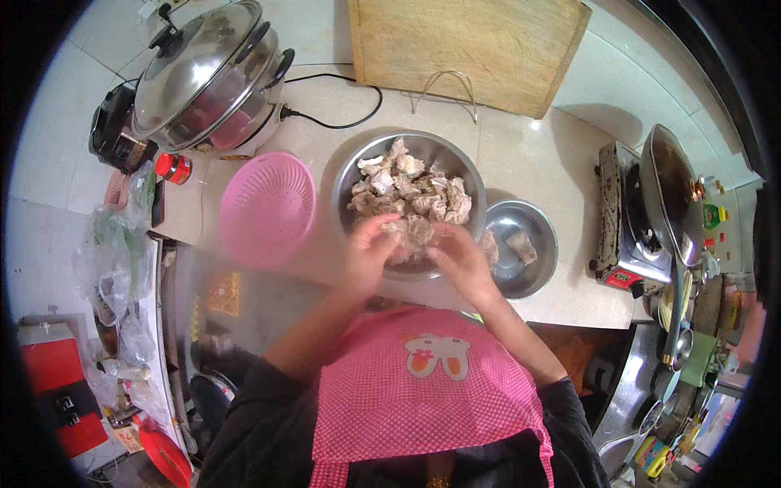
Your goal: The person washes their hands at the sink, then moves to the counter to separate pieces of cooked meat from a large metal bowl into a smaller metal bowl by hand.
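Both my hands hold one piece of cooked-looking meat [416, 233] over the near side of a large steel bowl [474, 183]. My left hand [369, 249] grips the piece from the left, and my right hand [459, 255] grips it from the right. Pale brown meat pieces [406, 183], some showing bone, lie heaped in that bowl. A smaller steel bowl [546, 271] stands to its right with a few meat pieces [522, 246] inside. On the left is a pink plastic colander [268, 207]. The fingertips are partly blurred.
A lidded steel steamer pot [204, 79] stands at the back left, its black cord [341, 125] on the counter. A wooden cutting board [464, 49] leans on the wall behind a wire rack [445, 76]. At right, a wok [668, 189] sits on a portable gas stove [631, 244]. A red-lidded jar [174, 168] is left.
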`<state>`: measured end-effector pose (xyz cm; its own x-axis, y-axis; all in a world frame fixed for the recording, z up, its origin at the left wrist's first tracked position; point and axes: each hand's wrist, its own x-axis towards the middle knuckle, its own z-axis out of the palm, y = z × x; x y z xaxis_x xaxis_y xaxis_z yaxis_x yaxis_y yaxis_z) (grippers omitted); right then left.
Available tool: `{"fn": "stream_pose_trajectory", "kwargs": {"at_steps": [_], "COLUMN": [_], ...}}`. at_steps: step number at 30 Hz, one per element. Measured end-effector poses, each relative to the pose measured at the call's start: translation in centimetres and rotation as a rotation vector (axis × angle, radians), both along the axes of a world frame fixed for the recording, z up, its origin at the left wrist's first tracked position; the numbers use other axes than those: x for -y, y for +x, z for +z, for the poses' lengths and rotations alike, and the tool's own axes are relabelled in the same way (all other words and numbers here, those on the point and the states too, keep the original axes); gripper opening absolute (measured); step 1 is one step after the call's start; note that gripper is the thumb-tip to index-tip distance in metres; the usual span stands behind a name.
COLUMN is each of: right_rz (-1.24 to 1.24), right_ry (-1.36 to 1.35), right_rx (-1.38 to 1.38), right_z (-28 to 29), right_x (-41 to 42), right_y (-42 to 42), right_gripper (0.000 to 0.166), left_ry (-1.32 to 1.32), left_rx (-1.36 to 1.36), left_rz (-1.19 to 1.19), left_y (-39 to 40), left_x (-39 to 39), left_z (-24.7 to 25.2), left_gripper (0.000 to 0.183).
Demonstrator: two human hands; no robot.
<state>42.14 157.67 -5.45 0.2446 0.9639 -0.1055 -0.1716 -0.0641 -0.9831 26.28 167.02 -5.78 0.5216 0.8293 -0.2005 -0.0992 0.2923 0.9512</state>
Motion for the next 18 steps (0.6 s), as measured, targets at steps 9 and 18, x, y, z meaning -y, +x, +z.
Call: {"fn": "stream_pose_trajectory", "kwargs": {"at_steps": [9, 18], "right_rz": [-0.034, 0.482], "right_ry": [-0.05, -0.282], "right_rx": [0.677, 1.12], "right_z": [-1.4, -4.2], "right_x": [-10.6, -19.4], "right_y": [6.8, 6.4], "right_gripper": [0.027, 0.045], "left_ry": [0.025, 0.114], "left_rx": [-0.042, -0.205], "left_rz": [0.159, 0.153], "left_y": [-4.0, -4.5], "left_x": [-3.4, -4.7], "left_z": [-1.1, -2.3], "left_gripper": [0.03, 0.029]}}
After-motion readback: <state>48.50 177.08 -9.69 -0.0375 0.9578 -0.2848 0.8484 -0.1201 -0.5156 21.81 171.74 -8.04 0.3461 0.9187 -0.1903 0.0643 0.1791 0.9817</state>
